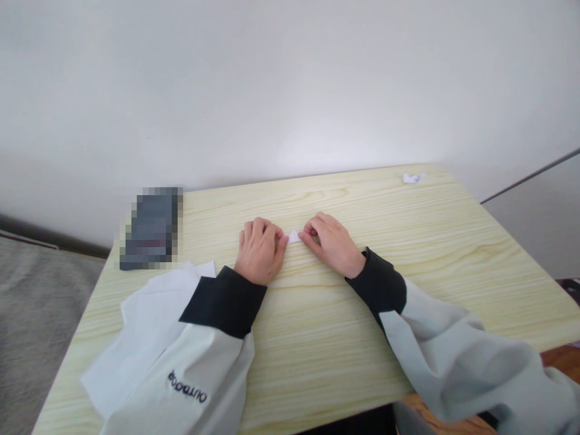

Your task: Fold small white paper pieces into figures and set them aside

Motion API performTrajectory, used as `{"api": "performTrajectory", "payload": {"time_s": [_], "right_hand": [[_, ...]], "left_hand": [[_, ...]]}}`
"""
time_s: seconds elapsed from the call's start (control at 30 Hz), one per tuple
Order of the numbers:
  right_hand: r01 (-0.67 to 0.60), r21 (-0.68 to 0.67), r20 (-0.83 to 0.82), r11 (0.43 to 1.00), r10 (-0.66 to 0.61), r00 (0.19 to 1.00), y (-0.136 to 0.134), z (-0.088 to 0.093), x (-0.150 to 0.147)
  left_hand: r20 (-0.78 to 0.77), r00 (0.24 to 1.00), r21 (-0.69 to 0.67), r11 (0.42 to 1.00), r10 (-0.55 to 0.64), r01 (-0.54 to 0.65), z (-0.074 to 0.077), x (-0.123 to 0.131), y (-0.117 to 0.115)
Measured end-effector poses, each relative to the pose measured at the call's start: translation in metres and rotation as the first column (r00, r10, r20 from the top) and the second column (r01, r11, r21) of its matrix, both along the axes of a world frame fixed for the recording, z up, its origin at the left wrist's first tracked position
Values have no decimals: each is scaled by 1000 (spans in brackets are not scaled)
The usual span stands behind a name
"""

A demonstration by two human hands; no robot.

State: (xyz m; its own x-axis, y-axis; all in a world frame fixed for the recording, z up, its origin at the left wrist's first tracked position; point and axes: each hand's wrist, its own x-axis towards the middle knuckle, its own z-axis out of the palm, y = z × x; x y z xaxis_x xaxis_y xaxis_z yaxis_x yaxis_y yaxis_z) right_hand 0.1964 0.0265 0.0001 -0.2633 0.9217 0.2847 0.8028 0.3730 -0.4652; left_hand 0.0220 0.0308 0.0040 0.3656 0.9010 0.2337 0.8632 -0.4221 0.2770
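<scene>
A small white piece of folded paper (294,237) lies on the light wooden table (362,314), pinched between both hands. My left hand (259,250) has its fingers curled, thumb tip pressed to the paper's left end. My right hand (330,243) is also curled, its fingertips on the paper's right end. Most of the paper is hidden under the fingers. Both sleeves are pale grey with black cuffs.
White paper sheets (136,326) lie under my left forearm at the table's near left. A dark blurred-out object (151,227) sits at the far left. A small white paper scrap (412,177) rests near the far right corner. A white wall stands behind the table.
</scene>
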Motion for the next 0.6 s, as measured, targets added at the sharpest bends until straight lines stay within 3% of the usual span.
{"api": "performTrajectory", "payload": {"time_s": [0.13, 0.33, 0.6], "right_hand": [[9, -5, -51, 1000, -9, 999, 0, -1, -1], [23, -19, -67, 1000, -24, 997, 0, -1, -3], [11, -35, -117, 999, -15, 993, 0, 1, -3]], "left_hand": [[5, 1000, -30, 1000, 8, -8, 3, 0, 0], [18, 998, -42, 997, -68, 68, 6, -1, 1], [-28, 998, 38, 998, -57, 58, 5, -4, 0]]}}
